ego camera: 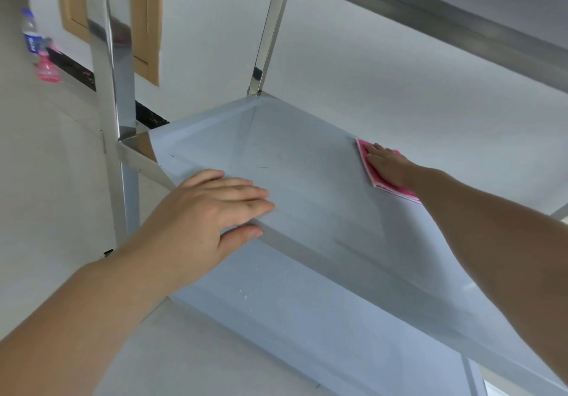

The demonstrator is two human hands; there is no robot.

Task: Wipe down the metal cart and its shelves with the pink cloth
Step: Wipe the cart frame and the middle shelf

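Head view | left hand (212, 214) nearest, fingers straight on the front edge of the middle shelf (276, 162), thumb tucked under the lip | right hand (388, 166) far across, flat, pressing the pink cloth (396, 191) onto that shelf's back edge | lower shelf (307, 319) beneath both arms | two bottles (38, 47) on the floor well off beyond the left hand
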